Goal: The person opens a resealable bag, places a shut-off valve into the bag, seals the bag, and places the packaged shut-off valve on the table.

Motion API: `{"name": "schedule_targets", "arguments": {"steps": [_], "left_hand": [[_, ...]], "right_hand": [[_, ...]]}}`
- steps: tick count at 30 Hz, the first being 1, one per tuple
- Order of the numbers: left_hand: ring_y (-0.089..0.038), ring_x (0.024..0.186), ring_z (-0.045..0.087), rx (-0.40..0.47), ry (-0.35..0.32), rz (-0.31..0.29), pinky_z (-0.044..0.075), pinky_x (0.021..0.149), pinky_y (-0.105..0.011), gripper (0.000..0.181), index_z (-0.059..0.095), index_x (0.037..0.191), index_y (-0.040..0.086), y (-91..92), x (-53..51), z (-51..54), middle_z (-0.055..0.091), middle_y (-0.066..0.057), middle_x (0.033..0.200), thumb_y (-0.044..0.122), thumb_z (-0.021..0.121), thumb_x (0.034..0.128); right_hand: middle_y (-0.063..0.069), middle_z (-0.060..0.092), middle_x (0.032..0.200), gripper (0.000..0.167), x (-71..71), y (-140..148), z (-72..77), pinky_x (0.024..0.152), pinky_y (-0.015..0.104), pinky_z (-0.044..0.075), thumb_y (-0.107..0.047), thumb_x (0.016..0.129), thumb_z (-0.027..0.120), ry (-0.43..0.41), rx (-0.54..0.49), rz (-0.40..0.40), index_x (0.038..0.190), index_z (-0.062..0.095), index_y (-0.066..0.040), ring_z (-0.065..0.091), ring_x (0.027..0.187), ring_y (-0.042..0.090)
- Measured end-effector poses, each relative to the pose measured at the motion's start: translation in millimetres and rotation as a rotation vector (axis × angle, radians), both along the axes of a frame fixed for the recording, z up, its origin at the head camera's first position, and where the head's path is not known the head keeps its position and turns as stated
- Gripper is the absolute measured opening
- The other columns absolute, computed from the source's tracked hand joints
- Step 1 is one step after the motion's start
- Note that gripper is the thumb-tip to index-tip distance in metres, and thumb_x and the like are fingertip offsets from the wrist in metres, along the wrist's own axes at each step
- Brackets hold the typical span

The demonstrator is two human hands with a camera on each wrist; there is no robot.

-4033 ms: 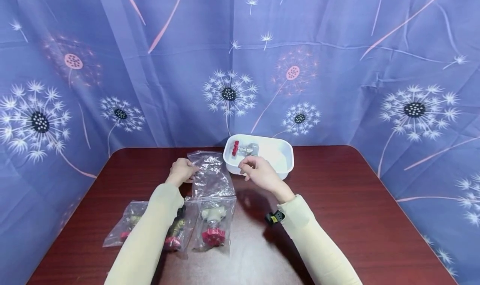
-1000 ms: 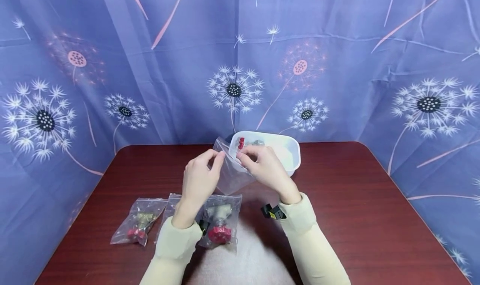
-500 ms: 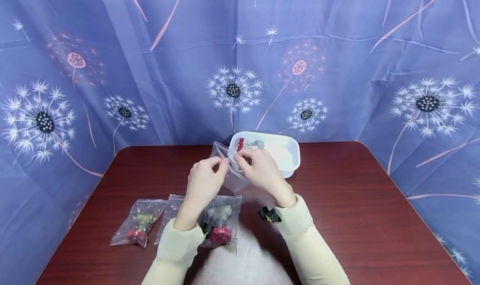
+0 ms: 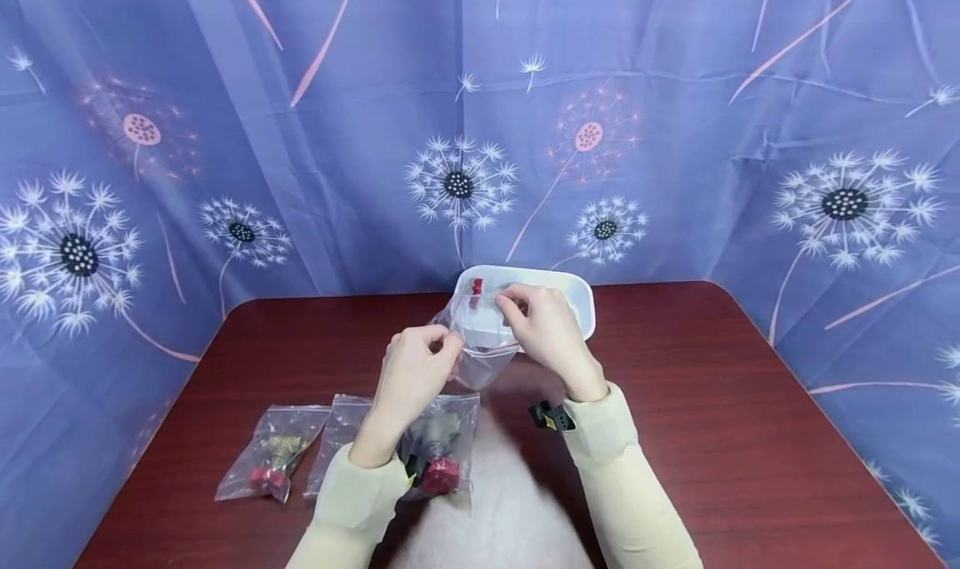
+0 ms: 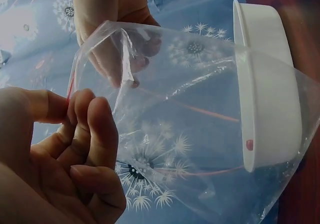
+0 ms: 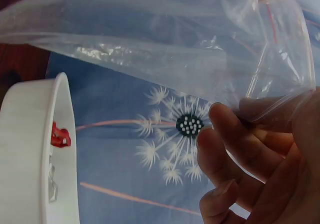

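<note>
A clear zip-lock bag [image 4: 480, 367] hangs between both hands in front of the white tub, its mouth spread apart. My left hand [image 4: 411, 373] pinches one edge of the mouth between thumb and index finger; the red zip line shows beside them in the left wrist view. The opposite edge is pinched by my right hand [image 4: 551, 331], its other fingers loosely curled. No object shows inside this bag [image 5: 200, 134]. In the white tub [image 6: 25, 149] lies a valve with a red handle [image 6: 61, 136], partly hidden by the tub wall in the right wrist view.
On the dark red table [image 4: 712, 436], a bagged brass valve [image 4: 281, 448] lies at the left. Another bag [image 4: 345, 415] is mostly behind the left forearm. Beside it lies a bagged valve with a red handwheel [image 4: 441, 473]. A patterned blue curtain [image 4: 337, 177] stands behind.
Four seconds ago the bag lay flat on the table by the left hand; now both hands hold it raised. Over the last half second its mouth has widened as the right hand moved rightward.
</note>
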State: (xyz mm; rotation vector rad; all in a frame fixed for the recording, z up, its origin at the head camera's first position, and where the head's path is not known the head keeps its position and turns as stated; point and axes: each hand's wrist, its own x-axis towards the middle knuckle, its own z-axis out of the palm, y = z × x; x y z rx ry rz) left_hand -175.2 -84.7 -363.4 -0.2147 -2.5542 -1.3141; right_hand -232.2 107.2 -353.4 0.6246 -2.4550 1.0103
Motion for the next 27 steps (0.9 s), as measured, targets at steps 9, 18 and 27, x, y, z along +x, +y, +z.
{"name": "schedule_targets", "arguments": {"steps": [9, 18, 27], "left_hand": [[-0.014, 0.049, 0.049, -0.039, 0.000, -0.018, 0.036, 0.045, -0.034, 0.029, 0.057, 0.054, 0.024, 4.7, 2.9, -1.1, 0.048, 0.014, 0.045, 0.021, 0.057, 0.0825], [-0.010, 0.044, 0.040, -0.083, 0.016, -0.088, 0.030, 0.042, -0.030, 0.028, 0.060, 0.055, 0.020, 4.4, 3.3, -2.3, 0.039, 0.013, 0.042, 0.019, 0.059, 0.0828], [-0.012, 0.048, 0.041, -0.043, 0.082, -0.063, 0.033, 0.044, -0.031, 0.030, 0.061, 0.064, 0.022, -0.2, 0.9, -1.6, 0.040, 0.007, 0.050, 0.030, 0.061, 0.0934]], "right_hand": [[-0.007, 0.057, 0.059, 0.020, -6.7, 16.8, -1.5, 0.051, 0.030, 0.038, -0.014, 0.094, 0.064, 0.011, -0.009, -0.021, 0.074, 0.068, -0.013, 0.045, 0.049, 0.010], [-0.005, 0.061, 0.060, 0.018, -11.6, 23.7, -2.8, 0.052, 0.031, 0.038, -0.014, 0.092, 0.067, 0.073, 0.000, -0.040, 0.075, 0.072, -0.014, 0.046, 0.047, 0.009], [-0.008, 0.057, 0.056, 0.026, -7.3, 22.6, 0.6, 0.051, 0.029, 0.037, -0.012, 0.092, 0.068, 0.099, -0.017, -0.018, 0.066, 0.067, -0.014, 0.042, 0.045, 0.009]]}}
